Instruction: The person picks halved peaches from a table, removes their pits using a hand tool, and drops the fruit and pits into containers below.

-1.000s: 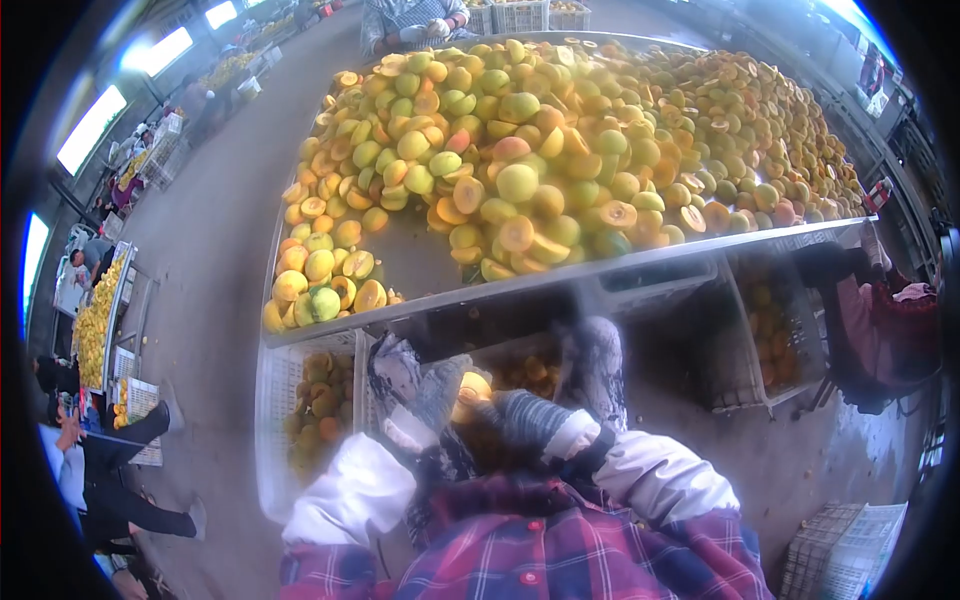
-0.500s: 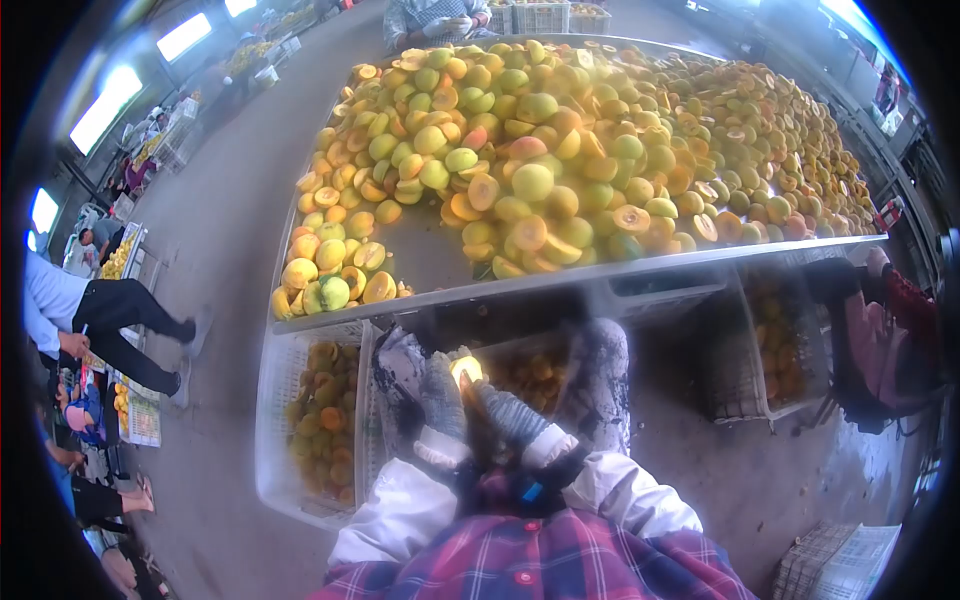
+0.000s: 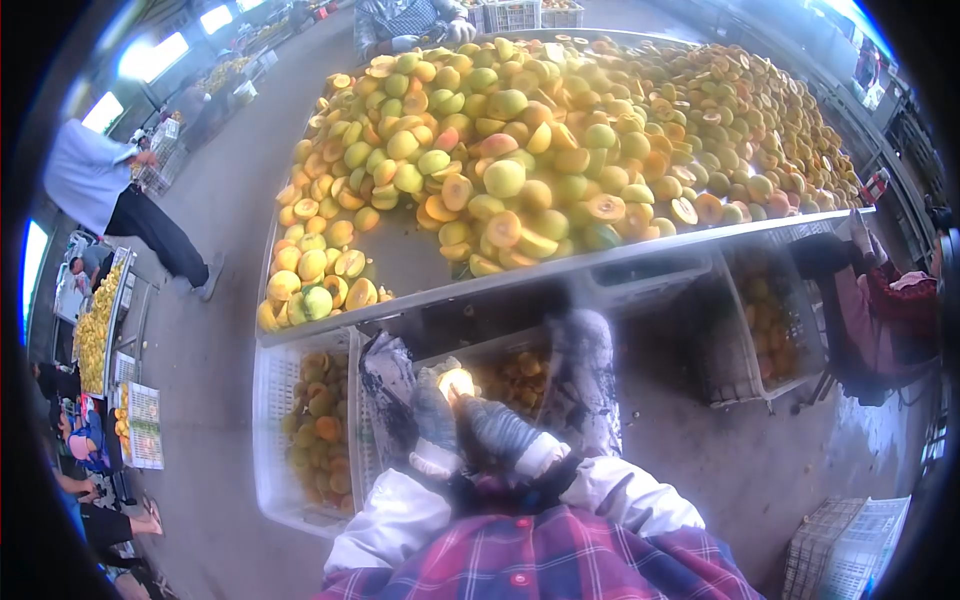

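Observation:
Between my knees, my left hand (image 3: 430,408) is closed around a brightly lit yellow peach (image 3: 456,382). My right hand (image 3: 494,426), gloved like the left, reaches to the same peach from the right with its fingers closed. Whether it grips a small tool or the fruit itself is hidden. Beneath and beyond both hands stands a crate of peach pieces (image 3: 522,382). Past my knees, a metal-edged table bears a large heap of yellow-green peaches (image 3: 505,180), many cut in half with hollow centres.
A white crate (image 3: 262,430) of peaches stands left of my legs; another crate (image 3: 738,350) sits under the table at right. A co-worker (image 3: 405,25) is across the table, and a seated person (image 3: 870,310) is at right. Another person (image 3: 125,200) walks on the left.
My view has shifted slightly, so the table appears further left. My hands stay together at the peach. At left the walking person has moved further away, and the co-worker's hands have moved apart.

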A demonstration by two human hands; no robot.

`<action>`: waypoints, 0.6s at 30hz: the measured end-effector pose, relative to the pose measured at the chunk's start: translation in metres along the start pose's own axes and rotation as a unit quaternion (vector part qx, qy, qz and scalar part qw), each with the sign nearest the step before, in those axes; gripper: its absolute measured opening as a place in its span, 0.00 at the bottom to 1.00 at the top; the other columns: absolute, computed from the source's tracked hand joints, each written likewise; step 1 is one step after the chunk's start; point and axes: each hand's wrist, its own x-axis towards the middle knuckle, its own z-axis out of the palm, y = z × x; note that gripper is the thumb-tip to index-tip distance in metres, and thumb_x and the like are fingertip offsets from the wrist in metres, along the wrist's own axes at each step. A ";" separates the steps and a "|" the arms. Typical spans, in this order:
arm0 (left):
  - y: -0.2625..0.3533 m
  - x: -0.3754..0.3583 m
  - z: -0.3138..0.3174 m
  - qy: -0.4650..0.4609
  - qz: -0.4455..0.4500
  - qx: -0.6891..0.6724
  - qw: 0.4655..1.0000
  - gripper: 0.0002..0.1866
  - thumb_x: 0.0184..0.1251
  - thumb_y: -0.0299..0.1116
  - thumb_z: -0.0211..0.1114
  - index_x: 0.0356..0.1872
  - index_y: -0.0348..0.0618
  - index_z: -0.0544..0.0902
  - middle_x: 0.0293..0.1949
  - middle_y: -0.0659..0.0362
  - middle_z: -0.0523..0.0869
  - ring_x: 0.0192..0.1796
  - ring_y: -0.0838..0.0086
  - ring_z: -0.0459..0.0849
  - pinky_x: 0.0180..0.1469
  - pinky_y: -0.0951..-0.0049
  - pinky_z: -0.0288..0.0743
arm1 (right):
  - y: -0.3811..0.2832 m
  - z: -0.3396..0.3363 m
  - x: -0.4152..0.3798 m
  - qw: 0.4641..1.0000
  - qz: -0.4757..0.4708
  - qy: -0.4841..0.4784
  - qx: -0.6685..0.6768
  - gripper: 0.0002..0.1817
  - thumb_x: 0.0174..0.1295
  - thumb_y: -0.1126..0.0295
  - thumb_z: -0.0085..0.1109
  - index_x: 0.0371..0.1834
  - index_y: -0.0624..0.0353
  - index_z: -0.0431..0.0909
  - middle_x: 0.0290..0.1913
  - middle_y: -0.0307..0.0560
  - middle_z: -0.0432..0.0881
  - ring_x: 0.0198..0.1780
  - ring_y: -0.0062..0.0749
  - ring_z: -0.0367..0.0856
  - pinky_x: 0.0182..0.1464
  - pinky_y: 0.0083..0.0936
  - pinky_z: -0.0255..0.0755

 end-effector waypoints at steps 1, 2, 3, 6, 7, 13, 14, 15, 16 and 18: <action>-0.028 0.030 -0.021 -0.056 0.006 -0.027 0.998 0.17 0.74 0.40 0.52 0.52 0.40 0.79 0.37 0.57 0.83 0.36 0.74 0.82 0.39 0.73 0.78 | 0.015 0.003 0.002 0.995 -0.084 0.017 -0.047 0.15 0.65 0.69 0.51 0.51 0.67 0.75 0.32 0.56 0.82 0.35 0.51 0.83 0.34 0.38 0.76; -0.031 0.036 -0.023 -0.113 0.013 -0.054 0.992 0.17 0.74 0.39 0.52 0.53 0.39 0.78 0.37 0.57 0.83 0.35 0.74 0.82 0.40 0.74 0.78 | 0.019 0.004 0.003 0.981 -0.170 0.034 -0.093 0.15 0.69 0.68 0.47 0.53 0.65 0.75 0.32 0.53 0.82 0.36 0.48 0.83 0.34 0.35 0.76; -0.035 0.041 -0.026 -0.112 0.015 -0.055 0.992 0.17 0.74 0.39 0.52 0.53 0.39 0.78 0.37 0.57 0.83 0.35 0.74 0.82 0.40 0.74 0.78 | 0.023 0.003 0.000 0.980 -0.172 0.032 -0.093 0.15 0.69 0.68 0.47 0.53 0.65 0.75 0.32 0.53 0.82 0.36 0.48 0.83 0.34 0.35 0.76; -0.029 0.033 -0.025 -0.172 0.055 0.005 0.983 0.16 0.74 0.38 0.52 0.52 0.38 0.79 0.39 0.56 0.83 0.38 0.72 0.82 0.42 0.74 0.78 | 0.026 0.000 -0.007 0.961 -0.123 0.057 -0.242 0.16 0.71 0.67 0.45 0.55 0.63 0.75 0.32 0.50 0.81 0.35 0.46 0.81 0.35 0.33 0.76; -0.025 0.025 -0.022 -0.192 0.066 0.025 0.979 0.16 0.74 0.38 0.52 0.51 0.37 0.79 0.40 0.55 0.83 0.39 0.72 0.82 0.43 0.74 0.78 | 0.025 0.005 -0.008 0.959 -0.119 0.086 -0.241 0.16 0.70 0.68 0.46 0.55 0.63 0.74 0.34 0.51 0.81 0.35 0.45 0.81 0.37 0.32 0.76; 0.052 -0.062 0.027 -0.198 0.154 0.088 0.964 0.15 0.74 0.36 0.52 0.51 0.37 0.79 0.45 0.54 0.82 0.43 0.70 0.82 0.49 0.72 0.78 | -0.012 -0.013 -0.004 0.946 -0.144 0.015 -0.289 0.15 0.71 0.70 0.46 0.56 0.63 0.74 0.40 0.51 0.81 0.42 0.39 0.81 0.44 0.28 0.76; 0.057 -0.067 0.029 -0.217 0.241 0.189 0.927 0.15 0.74 0.36 0.52 0.50 0.37 0.80 0.44 0.55 0.83 0.45 0.70 0.82 0.51 0.71 0.77 | -0.005 -0.014 -0.005 0.929 -0.152 -0.002 -0.338 0.15 0.73 0.69 0.45 0.56 0.62 0.75 0.41 0.51 0.81 0.44 0.38 0.81 0.47 0.28 0.76; 0.067 -0.061 0.032 -0.305 0.091 -0.020 0.948 0.14 0.73 0.34 0.52 0.50 0.40 0.81 0.46 0.54 0.83 0.49 0.69 0.81 0.58 0.70 0.74 | -0.054 -0.028 -0.007 0.952 -0.031 -0.068 -0.295 0.32 0.64 0.59 0.55 0.65 0.69 0.60 0.48 0.63 0.78 0.51 0.54 0.79 0.57 0.38 0.70; 0.078 -0.056 0.032 -0.301 0.089 -0.022 0.949 0.14 0.73 0.34 0.52 0.50 0.40 0.81 0.46 0.54 0.83 0.49 0.69 0.81 0.58 0.70 0.74 | -0.074 -0.037 -0.007 0.953 -0.028 -0.073 -0.294 0.32 0.64 0.59 0.55 0.65 0.69 0.60 0.48 0.63 0.78 0.51 0.54 0.79 0.57 0.38 0.70; 0.097 -0.047 0.026 -0.400 0.147 0.317 0.847 0.15 0.75 0.32 0.48 0.51 0.39 0.81 0.50 0.53 0.84 0.55 0.67 0.80 0.64 0.70 0.69 | -0.092 -0.053 -0.004 0.997 0.040 -0.036 -0.060 0.18 0.75 0.62 0.46 0.57 0.63 0.76 0.45 0.51 0.84 0.50 0.36 0.80 0.53 0.30 0.73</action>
